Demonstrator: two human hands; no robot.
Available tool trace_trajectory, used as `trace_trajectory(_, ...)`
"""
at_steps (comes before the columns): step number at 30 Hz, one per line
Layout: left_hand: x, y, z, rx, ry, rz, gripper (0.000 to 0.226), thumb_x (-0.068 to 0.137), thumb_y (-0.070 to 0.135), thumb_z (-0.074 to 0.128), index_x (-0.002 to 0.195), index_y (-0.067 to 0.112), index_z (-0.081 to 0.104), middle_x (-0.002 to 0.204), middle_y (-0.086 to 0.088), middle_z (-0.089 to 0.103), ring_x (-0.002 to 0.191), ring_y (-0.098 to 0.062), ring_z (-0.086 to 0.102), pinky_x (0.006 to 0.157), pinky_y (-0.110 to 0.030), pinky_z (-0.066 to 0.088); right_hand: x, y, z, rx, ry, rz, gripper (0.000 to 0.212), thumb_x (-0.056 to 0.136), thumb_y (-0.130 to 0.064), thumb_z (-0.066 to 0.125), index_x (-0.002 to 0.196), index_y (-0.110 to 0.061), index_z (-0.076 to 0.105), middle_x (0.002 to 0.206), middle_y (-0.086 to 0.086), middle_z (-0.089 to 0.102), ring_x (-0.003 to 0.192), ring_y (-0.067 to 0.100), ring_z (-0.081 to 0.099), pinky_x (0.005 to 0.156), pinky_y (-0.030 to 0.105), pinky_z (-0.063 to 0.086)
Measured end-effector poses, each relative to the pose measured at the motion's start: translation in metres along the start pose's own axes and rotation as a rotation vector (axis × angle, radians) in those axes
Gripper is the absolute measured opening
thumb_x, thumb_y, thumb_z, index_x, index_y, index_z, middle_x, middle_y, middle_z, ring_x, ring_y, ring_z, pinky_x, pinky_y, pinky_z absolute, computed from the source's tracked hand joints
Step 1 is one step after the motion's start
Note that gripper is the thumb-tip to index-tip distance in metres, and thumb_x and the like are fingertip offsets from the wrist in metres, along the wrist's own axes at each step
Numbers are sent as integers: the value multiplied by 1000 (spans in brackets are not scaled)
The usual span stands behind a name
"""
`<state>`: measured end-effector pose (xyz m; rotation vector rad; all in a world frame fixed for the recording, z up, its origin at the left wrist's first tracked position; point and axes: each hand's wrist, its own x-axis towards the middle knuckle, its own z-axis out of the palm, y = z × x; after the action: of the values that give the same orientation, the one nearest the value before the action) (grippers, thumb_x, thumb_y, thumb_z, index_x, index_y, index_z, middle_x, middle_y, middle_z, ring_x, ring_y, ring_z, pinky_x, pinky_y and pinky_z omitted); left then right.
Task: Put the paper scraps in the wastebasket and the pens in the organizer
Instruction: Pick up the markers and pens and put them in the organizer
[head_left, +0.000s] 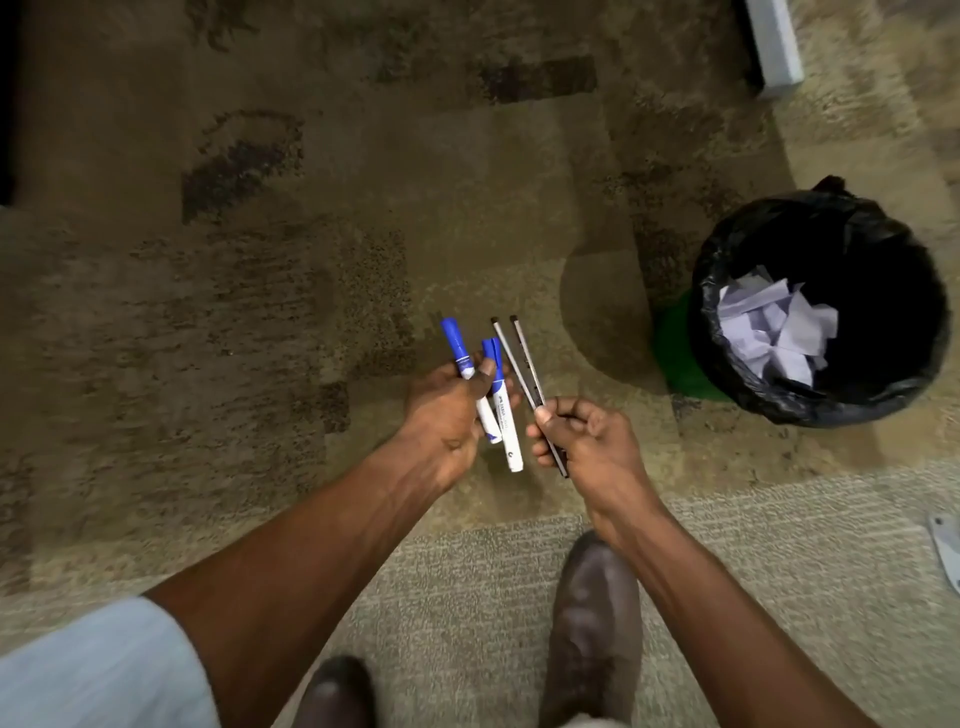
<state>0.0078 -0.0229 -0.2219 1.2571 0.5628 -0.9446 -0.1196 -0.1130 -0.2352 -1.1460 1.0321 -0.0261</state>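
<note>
My left hand grips two white markers with blue caps, caps pointing away from me. My right hand pinches two thin dark pens held side by side, their tips angled up and to the left. Both hands hover above the carpet in the middle of the view. To the right stands a green wastebasket lined with a black bag; white paper scraps lie inside it. No organizer is in view.
Patterned brown carpet covers the floor. My two dark shoes stand at the bottom. A white furniture leg is at the top right, and a grey metal piece lies at the right edge.
</note>
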Motion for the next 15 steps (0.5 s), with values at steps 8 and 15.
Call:
trace_trajectory(8, -112, 33, 45, -85, 4, -80, 19, 106, 7, 53, 121, -1, 59, 89, -13, 74, 67, -18, 77, 77, -42, 64, -108, -65, -6, 21, 114, -75, 8, 107, -18, 62, 104, -18, 70, 76, -1, 72, 62, 8, 57, 57, 21, 50)
trace_trajectory(15, -211, 84, 84, -153, -48, -167, 29, 107, 12, 51, 117, -14, 62, 100, -21, 76, 78, -27, 78, 77, -46, 66, -180, -136, -4, -151, 356, -330, 8, 109, -14, 57, 110, -21, 62, 94, -14, 73, 81, 1, 68, 73, 21, 56)
